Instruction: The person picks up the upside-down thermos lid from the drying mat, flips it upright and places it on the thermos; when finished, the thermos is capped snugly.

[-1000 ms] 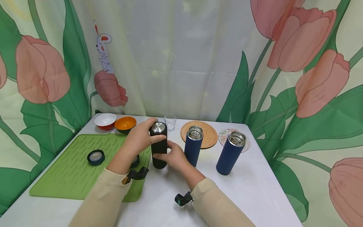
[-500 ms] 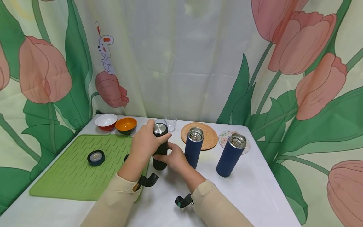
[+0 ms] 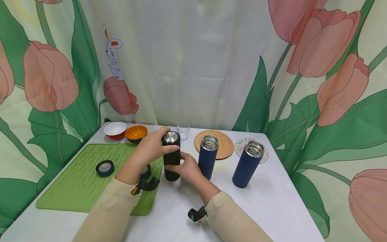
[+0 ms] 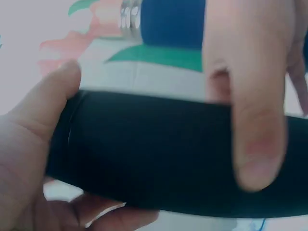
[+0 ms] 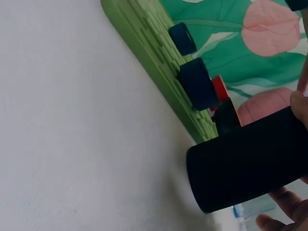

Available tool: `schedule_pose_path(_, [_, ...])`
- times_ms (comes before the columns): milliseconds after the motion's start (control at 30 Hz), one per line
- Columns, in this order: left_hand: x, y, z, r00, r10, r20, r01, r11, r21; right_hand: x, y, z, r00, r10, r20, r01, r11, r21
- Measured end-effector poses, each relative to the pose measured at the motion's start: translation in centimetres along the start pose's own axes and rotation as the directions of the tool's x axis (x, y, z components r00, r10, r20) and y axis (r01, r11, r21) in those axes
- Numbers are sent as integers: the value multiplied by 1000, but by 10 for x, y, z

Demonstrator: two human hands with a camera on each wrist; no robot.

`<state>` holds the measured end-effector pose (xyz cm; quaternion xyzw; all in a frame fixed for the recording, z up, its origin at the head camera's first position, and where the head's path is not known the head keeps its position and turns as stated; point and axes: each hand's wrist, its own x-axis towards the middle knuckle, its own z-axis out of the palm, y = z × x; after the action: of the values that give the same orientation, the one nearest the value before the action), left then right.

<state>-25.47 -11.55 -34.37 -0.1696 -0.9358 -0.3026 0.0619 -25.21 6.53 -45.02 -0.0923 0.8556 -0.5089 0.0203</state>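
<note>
on the lid (image 3: pixel 170 137) again (left hand (image 3: pixel 152 148))

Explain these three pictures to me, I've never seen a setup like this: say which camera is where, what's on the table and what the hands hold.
There is no machine here: a person works with two bare hands and wears three cameras. The wide picture comes from the head and looks down at a white table. The two close-ups come from cameras strapped to the wrists.

Both hands hold one black flask that stands upright. The left hand grips it near its silver-topped lid, and the right hand holds its lower body.

To the right stand two open blue flasks. On the green mat lie two dark lids. At the back are a white bowl, an orange bowl, a small glass, a wooden coaster and a flowered one.
</note>
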Motion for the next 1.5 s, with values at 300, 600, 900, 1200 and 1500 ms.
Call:
schedule_pose_path(300, [-14,15,5,966,-255,-49,242,952,-187,-4,-1,1,1000,-13,-11,13,1000,3])
schedule_pose_path(600, [-12,19,19,957,-185,-226,171,982,-78,-4,-1,1,1000,3,11,-3,1000,21])
schedule_pose_path(900, [-8,10,12,980,-136,-147,116,984,-135,-1,-3,-1,1000,14,3,-14,1000,19])
schedule_pose_path(1200, [-8,9,6,986,-167,-32,161,979,-125,-3,-2,0,1000,18,-11,-18,1000,3])
schedule_pose_path(1500, [-15,20,9,945,-314,-91,287,931,-227,-6,-4,1,999,20,-34,-20,1000,11])
